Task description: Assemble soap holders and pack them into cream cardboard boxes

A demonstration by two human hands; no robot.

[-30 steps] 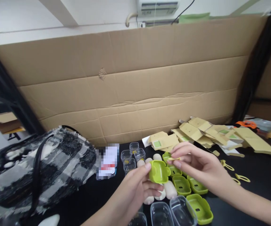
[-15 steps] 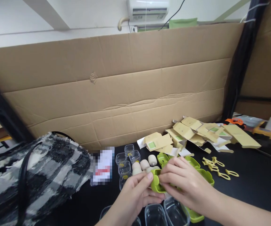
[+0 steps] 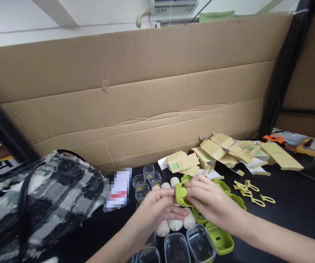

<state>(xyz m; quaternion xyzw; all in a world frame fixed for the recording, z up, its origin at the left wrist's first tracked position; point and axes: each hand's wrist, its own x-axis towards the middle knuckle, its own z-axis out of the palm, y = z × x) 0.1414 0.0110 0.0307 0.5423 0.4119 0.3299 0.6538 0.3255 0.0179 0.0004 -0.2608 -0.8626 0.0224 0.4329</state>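
My right hand (image 3: 208, 199) grips a small lime-green plastic shell (image 3: 181, 195) with a scalloped edge, its fingers reaching into the hollow. On the shell's left, my left hand (image 3: 160, 206) has its fingers stretched out and apart, the index fingertip at or touching the shell's wall. Below the hands lie several pale, rounded pieces (image 3: 175, 224) in rows. More green shells (image 3: 220, 239) sit beneath and beside my right hand, partly covered by it. Clear plastic cups (image 3: 177, 248) stand nearest me.
Smaller clear cups (image 3: 142, 191) stand to the left. Yellow loops (image 3: 257, 202) lie at right, flattened cartons (image 3: 183, 163) behind. A checked fabric bag (image 3: 64, 193) and a white-and-red packet (image 3: 119, 191) are at left. A cardboard wall (image 3: 135, 95) closes off the back.
The left hand's thumb and fingers have come away from their grip on the green shell and spread out. The shell stays in the right hand, turned slightly. The view has tipped down a little.
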